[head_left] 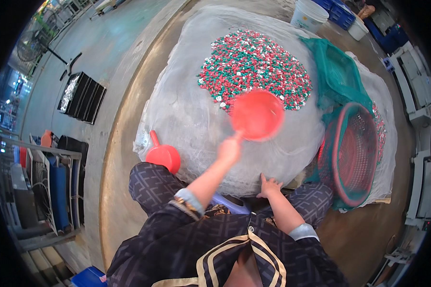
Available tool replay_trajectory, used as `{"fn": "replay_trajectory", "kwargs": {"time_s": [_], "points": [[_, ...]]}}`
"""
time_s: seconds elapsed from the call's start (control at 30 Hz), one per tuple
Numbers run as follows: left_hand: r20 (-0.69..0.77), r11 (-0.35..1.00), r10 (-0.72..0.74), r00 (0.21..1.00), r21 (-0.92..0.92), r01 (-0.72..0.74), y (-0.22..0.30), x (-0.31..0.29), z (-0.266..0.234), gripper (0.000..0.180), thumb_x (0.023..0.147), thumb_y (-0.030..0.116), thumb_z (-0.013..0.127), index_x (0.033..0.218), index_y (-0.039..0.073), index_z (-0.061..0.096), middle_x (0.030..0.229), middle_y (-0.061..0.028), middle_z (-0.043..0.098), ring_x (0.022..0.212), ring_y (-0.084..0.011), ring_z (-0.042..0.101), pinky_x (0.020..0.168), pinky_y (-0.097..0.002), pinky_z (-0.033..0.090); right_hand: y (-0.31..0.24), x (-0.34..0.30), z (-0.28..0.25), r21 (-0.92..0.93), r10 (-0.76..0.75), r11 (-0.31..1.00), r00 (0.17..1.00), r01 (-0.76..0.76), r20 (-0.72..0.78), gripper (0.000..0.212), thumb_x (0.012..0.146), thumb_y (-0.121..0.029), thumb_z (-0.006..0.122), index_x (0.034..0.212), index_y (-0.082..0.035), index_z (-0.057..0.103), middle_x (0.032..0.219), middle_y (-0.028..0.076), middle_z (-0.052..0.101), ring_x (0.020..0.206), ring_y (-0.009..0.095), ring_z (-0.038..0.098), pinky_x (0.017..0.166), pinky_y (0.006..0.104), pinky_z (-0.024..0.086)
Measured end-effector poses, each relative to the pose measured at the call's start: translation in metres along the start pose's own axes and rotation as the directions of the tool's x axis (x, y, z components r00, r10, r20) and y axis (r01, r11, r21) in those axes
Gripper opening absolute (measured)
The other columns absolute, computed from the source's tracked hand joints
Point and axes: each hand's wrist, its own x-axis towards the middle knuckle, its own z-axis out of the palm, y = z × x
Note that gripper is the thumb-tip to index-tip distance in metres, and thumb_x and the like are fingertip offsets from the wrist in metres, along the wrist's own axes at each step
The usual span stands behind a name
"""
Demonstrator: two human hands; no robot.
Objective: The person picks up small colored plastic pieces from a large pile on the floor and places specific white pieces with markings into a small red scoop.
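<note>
The pile of small red, green and white pieces (pixel 254 62) lies spread on a pale sheet (pixel 191 110), its near edge partly hidden by the round pan of a red scoop (pixel 257 115). The two hands are apart, both on the near side of the pile. The left hand (pixel 229 149) is closed around the scoop's handle, which it largely covers; hand and pan are blurred, so whether the pan touches the pieces cannot be told, nor whether anything lies in it. The right hand (pixel 270 186), farther from the pile, has its fingers spread at the sheet's near edge, holding nothing visible. Nearer than the pile and to its left, a second red scoop (pixel 163 157) lies beside the person's knee. Right of the pile stand a green-netted basket (pixel 340 69) and, nearer, a round red basket (pixel 355 155) that partly hides more pieces (pixel 380 131). A purple object (pixel 232 204), also nearer than the pile, is mostly covered by the forearm and clothing, its kind unclear.
</note>
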Motion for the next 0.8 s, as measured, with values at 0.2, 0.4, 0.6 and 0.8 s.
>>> {"fn": "replay_trajectory", "kwargs": {"time_s": [0.2, 0.4, 0.6, 0.8], "points": [[0.099, 0.908, 0.257, 0.961, -0.365, -0.205, 0.057, 0.013, 0.054, 0.08, 0.069, 0.02, 0.07, 0.136, 0.023, 0.027, 0.133, -0.0226, 0.032, 0.117, -0.0378, 0.041, 0.096, -0.0464, 0.036, 0.003, -0.001, -0.006, 0.082, -0.02, 0.996, 1.0, 0.021, -0.008, 0.097, 0.062, -0.041, 0.075, 0.139, -0.025, 0.018, 0.139, 0.012, 0.03, 0.126, 0.029, 0.033, 0.1, 0.0566, 0.022], [-0.4, 0.657, -0.674, 0.621, 0.059, 0.751, -0.099, 0.006, -0.082, 0.102, 0.059, 0.037, 0.078, 0.138, 0.02, 0.016, 0.144, -0.0078, 0.017, 0.133, -0.0323, 0.013, 0.099, -0.064, 0.013, 0.007, 0.008, 0.003, 0.162, -0.016, 0.987, 0.999, 0.02, -0.031, 0.092, 0.064, -0.045, 0.072, 0.138, -0.024, 0.022, 0.135, 0.012, 0.037, 0.124, 0.028, 0.037, 0.098, 0.0552, 0.028], [-0.194, 0.26, -0.947, 0.255, -0.001, 0.966, -0.154, -0.042, -0.126, 0.119, 0.048, 0.03, 0.086, 0.137, 0.032, 0.008, 0.145, -0.0111, 0.005, 0.132, -0.0352, 0.01, 0.094, -0.0659, 0.027, 0.006, 0.025, -0.007, 0.175, -0.08, 0.981, 0.996, 0.085, -0.035, 0.09, 0.064, -0.045, 0.072, 0.137, -0.02, 0.025, 0.131, 0.013, 0.042, 0.121, 0.029, 0.041, 0.096, 0.0442, 0.036], [-0.13, 0.372, -0.918, 0.374, 0.039, 0.927, -0.195, -0.062, -0.137, 0.117, 0.045, 0.038, 0.083, 0.138, 0.022, 0.013, 0.139, -0.0175, 0.023, 0.129, -0.0417, 0.016, 0.103, -0.0537, 0.02, -0.01, -0.007, -0.015, 0.237, -0.083, 0.961, 0.967, 0.142, -0.241, 0.093, 0.063, -0.043, 0.073, 0.137, -0.021, 0.023, 0.135, 0.017, 0.036, 0.122, 0.03, 0.039, 0.096, 0.0439, 0.036]]}}
